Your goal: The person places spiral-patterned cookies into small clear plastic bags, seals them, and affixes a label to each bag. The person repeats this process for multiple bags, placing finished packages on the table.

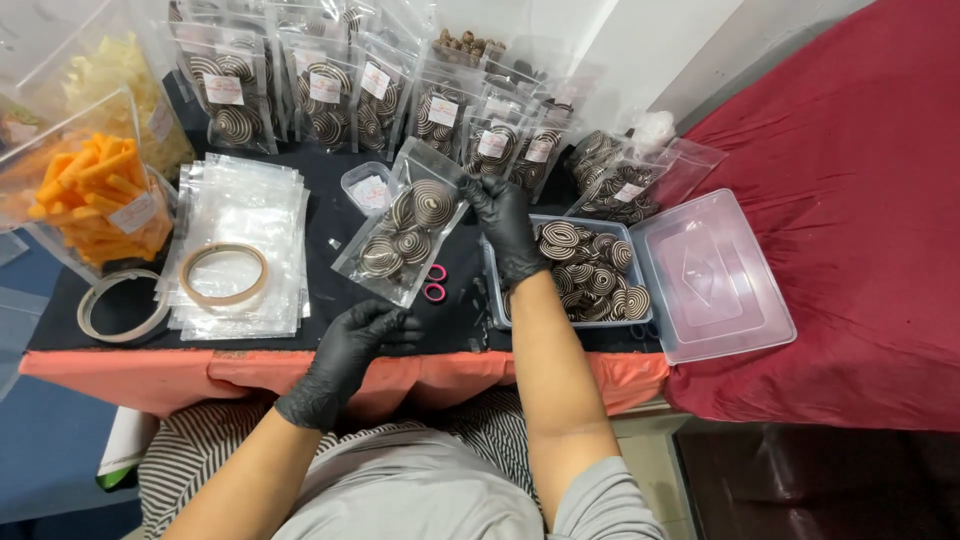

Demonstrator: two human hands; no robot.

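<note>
A clear plastic pouch [405,232] with several brown-and-cream spiral cookies is held tilted above the black table. My right hand [503,222], in a black glove, grips the pouch's upper right edge. My left hand [350,345], also gloved in black, sits below the pouch's bottom corner with fingers curled; whether it touches the pouch is unclear. To the right of my right hand, a clear plastic box [561,318] holds more spiral cookies.
A clear lid [712,280] lies right of the box on red cloth. A stack of empty pouches [240,210] bears a tape ring [223,273]. Filled cookie pouches [325,95] line the back. Orange stick snacks [95,200] stand left. Pink-handled scissors [435,283] lie under the pouch.
</note>
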